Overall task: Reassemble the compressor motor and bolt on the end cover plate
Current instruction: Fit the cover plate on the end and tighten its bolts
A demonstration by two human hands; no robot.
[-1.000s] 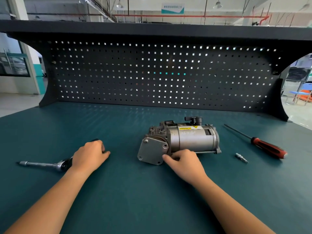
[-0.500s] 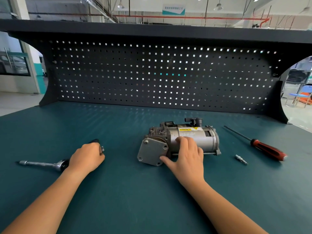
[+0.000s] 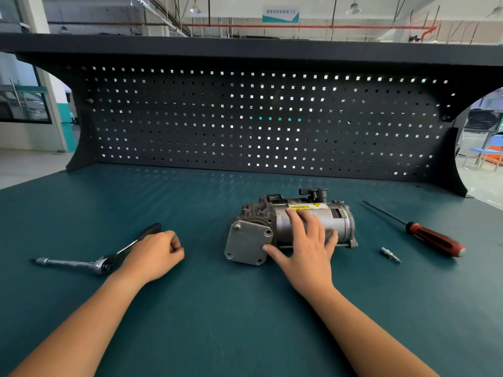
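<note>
Hands of a person at a green-topped workbench frame the compressor motor, which lies on its side a little right of the middle of the bench, its end cover plate facing near-left. The right hand lies over the motor's silver barrel, fingers spread and nearly straight, thumb reaching to the plate's near-right edge. It hides much of the barrel and part of a yellow warning label, and the plate's right corner cannot be made out. The left hand sits on the bench to the left, fingers curled under with the thumb against them; whether anything is held inside cannot be told. It covers part of the handle of a ratchet wrench, whose black grip end shows just beyond the knuckles. A red-handled screwdriver lies to the right of the motor, with a small metal bit between the two. Both forearms are cut off at the bottom edge. A dark pegboard closes the far side. Compared with a second ago, the right hand has climbed from the motor's near side onto the barrel, and the left hand has slid slightly right, baring more of the wrench handle. Motor, wrench and screwdriver lie as they did.
</note>
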